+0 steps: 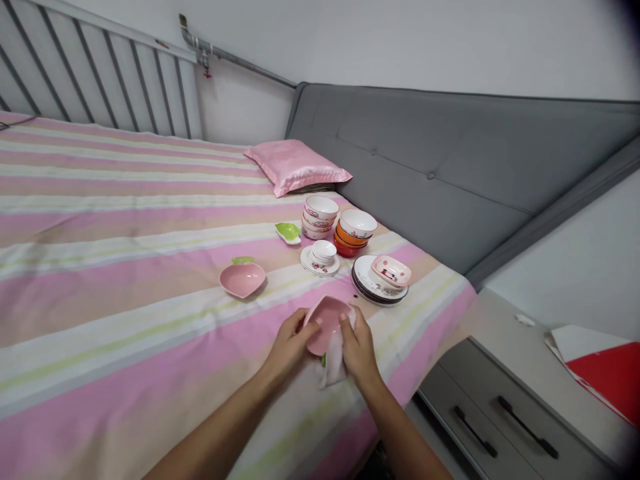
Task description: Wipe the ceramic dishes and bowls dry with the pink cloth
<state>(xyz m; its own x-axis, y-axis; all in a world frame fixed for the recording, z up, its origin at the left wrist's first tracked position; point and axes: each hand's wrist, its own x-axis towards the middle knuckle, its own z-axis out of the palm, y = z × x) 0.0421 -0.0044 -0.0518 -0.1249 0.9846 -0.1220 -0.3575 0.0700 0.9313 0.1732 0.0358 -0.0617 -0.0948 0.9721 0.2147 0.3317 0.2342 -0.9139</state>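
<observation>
Pink bowl (326, 327), leaf (323, 361) at near end

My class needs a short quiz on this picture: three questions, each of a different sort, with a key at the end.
1. Multiple choice. What is the right hand holding at the held pink bowl?
A) a spoon
B) a pale cloth
C) a sponge

2. True or false: the orange bowl is closer to the right hand than the pink pillow is.

3. Short answer. Where is the other plain pink bowl?

Key: 1. B. 2. True. 3. On the striped bedspread, left of the held pink bowl.
</observation>
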